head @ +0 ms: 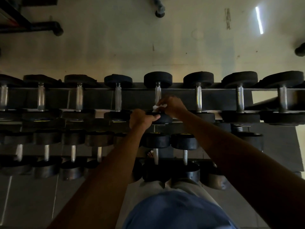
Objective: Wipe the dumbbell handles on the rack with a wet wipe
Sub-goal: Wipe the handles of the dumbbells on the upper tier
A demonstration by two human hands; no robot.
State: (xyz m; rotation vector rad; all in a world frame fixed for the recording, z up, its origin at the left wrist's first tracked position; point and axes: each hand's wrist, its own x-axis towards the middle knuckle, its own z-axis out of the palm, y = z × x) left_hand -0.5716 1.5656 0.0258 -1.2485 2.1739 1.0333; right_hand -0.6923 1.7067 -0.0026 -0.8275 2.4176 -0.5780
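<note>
A dark two-tier rack [181, 92] carries rows of black-headed dumbbells with chrome handles. On the upper tier, my right hand [172, 105] holds a crumpled white wet wipe [156, 107] against the near end of the middle dumbbell's chrome handle [158, 95]. My left hand [142, 119] grips the near black head [162, 119] of that same dumbbell, thumb along its top edge. The wipe is partly hidden under my right fingers.
Other upper-tier dumbbells lie left [118, 98] and right [198, 98] of the one being wiped. The lower tier [156, 156] sits closer to my body. Beyond the rack is pale floor with a bench leg [56, 29] and a loose dumbbell [159, 10].
</note>
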